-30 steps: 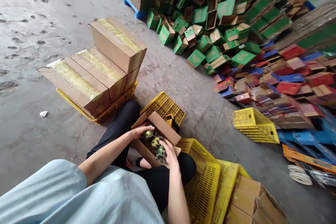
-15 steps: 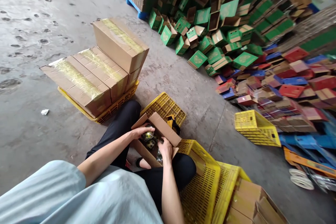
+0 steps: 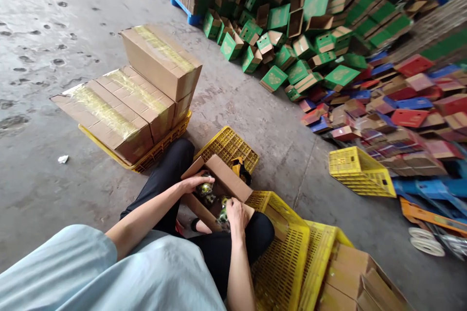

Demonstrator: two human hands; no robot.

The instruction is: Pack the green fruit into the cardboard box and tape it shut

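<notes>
1. While the open cardboard box is resting on the person's lap, the left hand is curling its fingers over a green-yellow item inside.
2. The right hand is gripping another item at the near end; seating each one flat likely matters.

No lettering, number or brand can be read anywhere. The heaped green cardboard cartons at the far right each carry a pale round emblem on one face, too small and blurred to make out. The sealed brown cardboard boxes at the left show only shiny clear tape, and the red and blue flat cartons at the right show no legible print.
</notes>
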